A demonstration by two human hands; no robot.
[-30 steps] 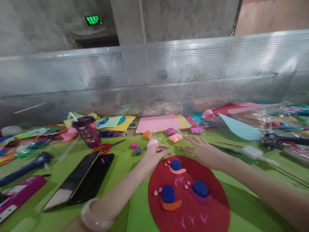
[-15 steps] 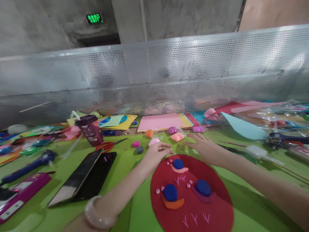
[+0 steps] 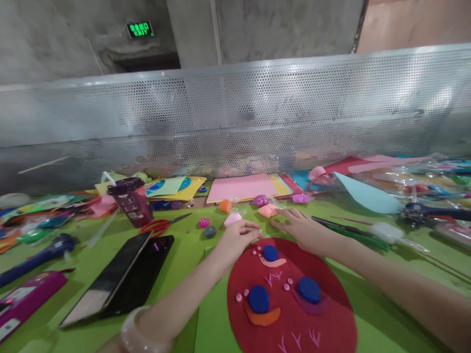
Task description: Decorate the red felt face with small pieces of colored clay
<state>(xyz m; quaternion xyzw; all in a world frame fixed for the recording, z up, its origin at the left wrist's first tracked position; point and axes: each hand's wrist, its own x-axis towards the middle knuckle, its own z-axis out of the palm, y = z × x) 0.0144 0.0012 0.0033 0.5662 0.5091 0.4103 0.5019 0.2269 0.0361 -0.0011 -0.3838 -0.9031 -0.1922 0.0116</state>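
Observation:
A red paper oval (image 3: 294,328) lies on a green sheet in front of me. It carries blue clay discs (image 3: 259,299), an orange clay strip (image 3: 263,317), pink dots and pink line marks. Above its top left edge, my left hand (image 3: 238,238) is pinched, with a small pale pink bit of clay (image 3: 261,235) at the fingertips, partly hidden. To the right, my right hand (image 3: 300,228) holds nothing; its fingers are apart beside a peach clay packet (image 3: 267,211). A pale pink clay packet (image 3: 233,218) sits just behind my left hand.
Left of my arm are a phone (image 3: 110,274), red-handled scissors (image 3: 158,226) and a dark lidded cup (image 3: 132,202). Coloured paper sheets (image 3: 241,187) lie at the back, before a perforated metal barrier (image 3: 228,117). Green-handled scissors (image 3: 353,234) lie under my right forearm.
My right hand has shifted slightly left, nearer my left hand, with its fingers still apart. My left hand keeps its pinch. The view has swayed a little.

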